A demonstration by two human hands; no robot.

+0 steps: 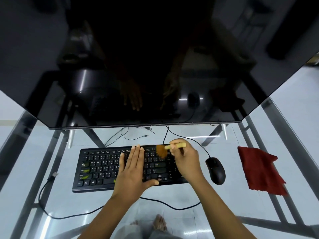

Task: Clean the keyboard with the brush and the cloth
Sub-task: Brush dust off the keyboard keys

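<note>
Keyboard [96, 169] x1: L hand [133, 169] flat on keys, R hand [184, 161] clamped on 1 brush [163, 150].

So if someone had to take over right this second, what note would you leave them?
Left hand lies flat on the keyboard, fingers straight.
Right hand holds the brush, bristles on the upper right keys.
Red cloth lies on the glass table, right of the mouse, touched by neither hand.
Done: brushing begun; how far, cannot tell.
Left: finish brushing, then wipe with the cloth.
</note>
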